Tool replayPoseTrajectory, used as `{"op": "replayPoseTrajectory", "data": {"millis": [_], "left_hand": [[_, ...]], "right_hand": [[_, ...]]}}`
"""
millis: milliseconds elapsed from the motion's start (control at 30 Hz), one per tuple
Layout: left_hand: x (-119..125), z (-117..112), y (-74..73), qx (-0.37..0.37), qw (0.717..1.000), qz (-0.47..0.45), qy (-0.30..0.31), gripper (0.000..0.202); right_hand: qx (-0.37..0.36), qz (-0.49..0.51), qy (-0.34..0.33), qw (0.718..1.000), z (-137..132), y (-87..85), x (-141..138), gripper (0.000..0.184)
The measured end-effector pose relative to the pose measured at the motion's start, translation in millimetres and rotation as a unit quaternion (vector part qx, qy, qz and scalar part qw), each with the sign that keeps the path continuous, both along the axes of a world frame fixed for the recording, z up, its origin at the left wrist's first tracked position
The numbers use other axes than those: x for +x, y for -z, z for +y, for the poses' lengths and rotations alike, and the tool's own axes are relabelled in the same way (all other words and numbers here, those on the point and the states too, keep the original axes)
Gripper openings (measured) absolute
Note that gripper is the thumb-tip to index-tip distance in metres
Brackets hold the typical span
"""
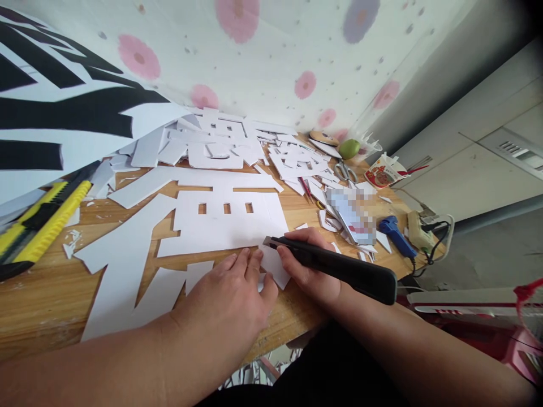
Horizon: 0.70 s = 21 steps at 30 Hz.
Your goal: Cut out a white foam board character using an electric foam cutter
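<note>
A white foam board piece [220, 226] with three small square cutouts lies flat on the wooden table. My right hand [311, 265] is wrapped round a black utility knife [343, 265], its blade touching the lower right part of the board. Close beside it, my left hand [237, 288] rests with its fingers stretched out on the board's lower edge. Small white offcuts lie partly hidden under both hands. To the left is a larger white cut-out shape [123, 265] with slanted arms.
A yellow and black cutter [46, 220] lies at the left by black-and-white sheets [72, 113]. White cut pieces [216, 152] are piled at the back. On the right are a phone [350, 215], scissors [345, 171], a blue glue gun [396, 236], a power strip [419, 230] and a paper bowl [382, 171].
</note>
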<state>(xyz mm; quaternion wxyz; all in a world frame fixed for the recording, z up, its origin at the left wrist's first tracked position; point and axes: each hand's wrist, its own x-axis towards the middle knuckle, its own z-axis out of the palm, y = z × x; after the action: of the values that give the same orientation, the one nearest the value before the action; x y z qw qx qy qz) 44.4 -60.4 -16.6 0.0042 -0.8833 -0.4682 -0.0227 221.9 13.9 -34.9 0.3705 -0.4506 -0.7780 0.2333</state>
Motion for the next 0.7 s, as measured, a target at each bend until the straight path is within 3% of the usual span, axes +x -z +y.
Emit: {"op": "replayPoseTrajectory", "data": {"millis": [467,700], "left_hand": [[-1.0,-0.4,2.4,0.018,1.0,-0.011,0.007,0.039],[0.0,-1.9,3.0,0.021,1.0,-0.007,0.007,0.039]], "right_hand": [[0.052,-0.014,-0.007,0.999,-4.1,-9.4,-6.4,0.012],[0.048,-0.022,0.002,0.999,-3.2,-5.2,-8.1,0.012]]}}
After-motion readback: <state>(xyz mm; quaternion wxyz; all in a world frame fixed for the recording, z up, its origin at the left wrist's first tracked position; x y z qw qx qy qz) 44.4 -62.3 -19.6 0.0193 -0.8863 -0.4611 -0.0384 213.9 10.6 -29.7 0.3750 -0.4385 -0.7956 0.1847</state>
